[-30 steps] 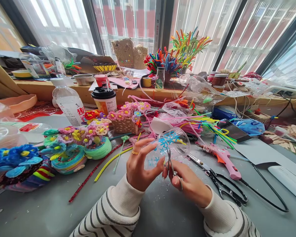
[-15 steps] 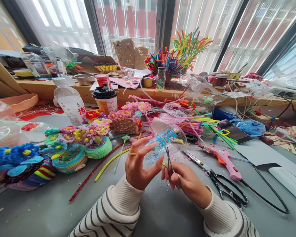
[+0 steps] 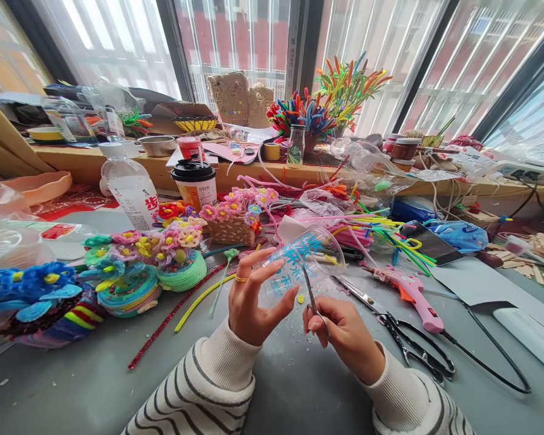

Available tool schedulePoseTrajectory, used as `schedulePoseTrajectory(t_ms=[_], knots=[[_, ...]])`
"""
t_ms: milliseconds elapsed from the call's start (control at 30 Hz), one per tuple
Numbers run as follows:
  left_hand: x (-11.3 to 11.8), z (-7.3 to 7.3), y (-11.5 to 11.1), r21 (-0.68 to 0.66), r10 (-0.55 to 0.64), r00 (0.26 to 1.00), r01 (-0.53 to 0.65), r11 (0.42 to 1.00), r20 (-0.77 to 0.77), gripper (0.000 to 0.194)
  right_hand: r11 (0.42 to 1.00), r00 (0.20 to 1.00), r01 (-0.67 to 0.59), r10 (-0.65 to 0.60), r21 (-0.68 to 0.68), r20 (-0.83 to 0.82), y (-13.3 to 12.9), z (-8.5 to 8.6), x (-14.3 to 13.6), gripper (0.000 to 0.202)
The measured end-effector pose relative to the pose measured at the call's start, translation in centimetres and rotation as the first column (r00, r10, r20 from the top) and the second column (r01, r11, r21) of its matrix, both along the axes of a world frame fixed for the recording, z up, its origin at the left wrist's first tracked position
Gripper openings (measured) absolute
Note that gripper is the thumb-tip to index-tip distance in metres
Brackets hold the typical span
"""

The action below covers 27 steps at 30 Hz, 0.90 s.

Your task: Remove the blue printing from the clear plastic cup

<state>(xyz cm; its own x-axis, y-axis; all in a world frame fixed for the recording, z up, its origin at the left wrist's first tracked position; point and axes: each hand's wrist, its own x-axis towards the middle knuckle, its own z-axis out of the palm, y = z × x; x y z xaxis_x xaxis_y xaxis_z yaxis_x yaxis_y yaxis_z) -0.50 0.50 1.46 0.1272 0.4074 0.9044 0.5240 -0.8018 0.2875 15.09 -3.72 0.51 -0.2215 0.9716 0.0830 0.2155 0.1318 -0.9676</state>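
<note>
A clear plastic cup with blue lettering (image 3: 294,260) is tilted above the grey table, its rim toward the right. My left hand (image 3: 258,299) is wrapped round the cup from the left, thumb and fingers on its wall. In my right hand (image 3: 344,329) is a small pair of metal scissors (image 3: 312,293), fingers closed on the handles. The scissors' blades point up beside the cup's near side; whether they touch it I cannot tell. A small yellow piece (image 3: 300,298) shows between the two hands.
Large black scissors (image 3: 403,338) and a pink glue gun (image 3: 414,299) lie at the right. Colourful pipe cleaners (image 3: 344,223) are piled behind the cup. Flower-covered pots (image 3: 127,290), a drink cup (image 3: 194,184) and a bottle (image 3: 129,187) stand at the left.
My right hand has shifted slightly right and down with the small scissors, whose blades now look closer together. My left hand and the cup have barely moved.
</note>
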Motion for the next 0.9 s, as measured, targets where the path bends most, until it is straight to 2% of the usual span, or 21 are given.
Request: schedulePoseTrajectory(t_ms=[100, 267, 367, 667, 900], knots=[[-0.08, 0.02, -0.02, 0.003, 0.0, 1.0, 0.0, 1.0, -0.007, 0.039, 0.999, 0.999, -0.041, 0.04, -0.017, -0.037, 0.06, -0.06, -0.02, 0.055], [-0.31, 0.3, -0.04, 0.025, -0.02, 0.999, 0.022, 0.999, -0.041, 0.037, 0.983, 0.98, -0.178, 0.172, -0.051, -0.099, 0.07, -0.1, 0.02, 0.056], [-0.4, 0.37, 0.0, 0.021, -0.048, 0.997, 0.049, 0.999, -0.057, 0.038, 0.976, 0.972, -0.215, 0.212, -0.02, -0.101, -0.01, -0.21, 0.1, 0.056], [-0.32, -0.09, -0.02, 0.004, -0.074, 0.995, 0.075, 0.997, -0.073, 0.04, 0.969, 0.97, -0.226, 0.233, 0.096, -0.07, -0.24, -0.3, 0.02, 0.056], [-0.29, -0.19, 0.05, -0.001, -0.077, 0.995, 0.077, 0.997, -0.057, 0.04, 0.981, 0.989, -0.136, 0.127, 0.141, 0.074, 0.04, -0.35, 0.26, 0.059]])
